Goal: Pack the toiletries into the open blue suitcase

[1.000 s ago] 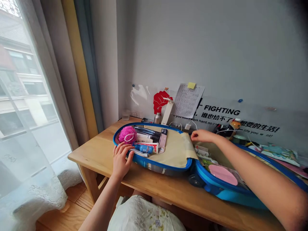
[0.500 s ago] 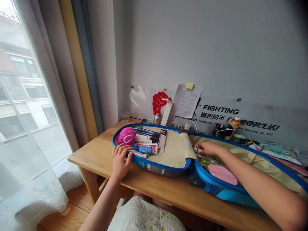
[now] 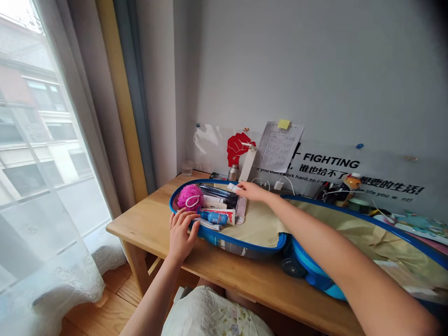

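Note:
An open blue suitcase lies on the wooden table, its two halves side by side. My left hand rests on the left half's near rim with fingers stretched out, close to a pink bath puff. My right hand is closed on a small white tube-like item over the far side of that half. Below it lie a dark pouch-like pack, a white-and-red toothpaste tube and a blue bottle. My right forearm hides much of the right half.
Behind the suitcase stand a silver bottle, a tall white box and a white charger plug. An orange bottle is at the back right. The wooden table's left end meets the curtains.
My right hand has moved left from the suitcase's right half to over the left half, carrying the small white item. My left hand stays on the rim. The view has shifted slightly.

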Action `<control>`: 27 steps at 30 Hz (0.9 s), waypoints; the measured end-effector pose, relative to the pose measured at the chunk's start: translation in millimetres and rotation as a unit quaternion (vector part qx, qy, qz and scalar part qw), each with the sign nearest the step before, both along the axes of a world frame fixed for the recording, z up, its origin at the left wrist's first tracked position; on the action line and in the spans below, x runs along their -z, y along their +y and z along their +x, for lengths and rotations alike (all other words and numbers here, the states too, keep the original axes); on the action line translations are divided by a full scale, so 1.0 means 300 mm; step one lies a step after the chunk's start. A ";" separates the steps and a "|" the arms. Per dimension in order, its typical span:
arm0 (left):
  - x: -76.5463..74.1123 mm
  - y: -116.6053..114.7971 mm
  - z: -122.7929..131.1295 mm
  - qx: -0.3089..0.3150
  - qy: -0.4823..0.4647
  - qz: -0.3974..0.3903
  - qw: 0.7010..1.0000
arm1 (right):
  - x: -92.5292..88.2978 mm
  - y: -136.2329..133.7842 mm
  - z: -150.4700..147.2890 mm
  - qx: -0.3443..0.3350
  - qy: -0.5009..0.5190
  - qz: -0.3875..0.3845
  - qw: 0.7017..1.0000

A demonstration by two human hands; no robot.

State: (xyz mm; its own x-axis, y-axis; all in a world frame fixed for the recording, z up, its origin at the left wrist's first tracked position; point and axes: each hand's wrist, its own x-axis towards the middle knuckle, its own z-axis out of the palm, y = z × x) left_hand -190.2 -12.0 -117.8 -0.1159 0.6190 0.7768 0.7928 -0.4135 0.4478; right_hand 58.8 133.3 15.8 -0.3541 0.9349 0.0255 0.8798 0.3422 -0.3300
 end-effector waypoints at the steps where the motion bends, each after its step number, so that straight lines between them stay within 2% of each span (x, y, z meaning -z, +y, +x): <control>1: -0.001 -0.001 0.000 0.000 0.001 0.000 1.000 | 0.018 0.011 -0.058 -0.012 0.002 -0.002 1.000; 4: -0.002 -0.004 0.003 0.001 -0.001 -0.001 1.000 | 0.059 0.045 -0.185 -0.029 0.000 -0.007 1.000; 8: -0.002 -0.004 0.006 -0.002 -0.006 -0.004 1.000 | 0.087 0.080 -0.265 -0.019 -0.011 -0.014 1.000; 16: 0.002 -0.003 0.004 0.001 -0.004 -0.009 1.000 | 0.116 0.101 -0.290 0.000 0.003 -0.054 0.999; 27: 0.003 -0.002 0.005 0.003 -0.003 -0.004 1.000 | 0.120 0.091 -0.310 0.020 0.078 -0.090 0.993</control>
State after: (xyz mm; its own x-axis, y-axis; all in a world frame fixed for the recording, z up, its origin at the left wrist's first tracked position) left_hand -188.6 -12.8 -118.7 -0.1177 0.6259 0.7710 0.7873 -0.4144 0.4566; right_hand -34.4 160.6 -20.3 -0.3211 0.9427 -0.0912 0.8252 0.2312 -0.5153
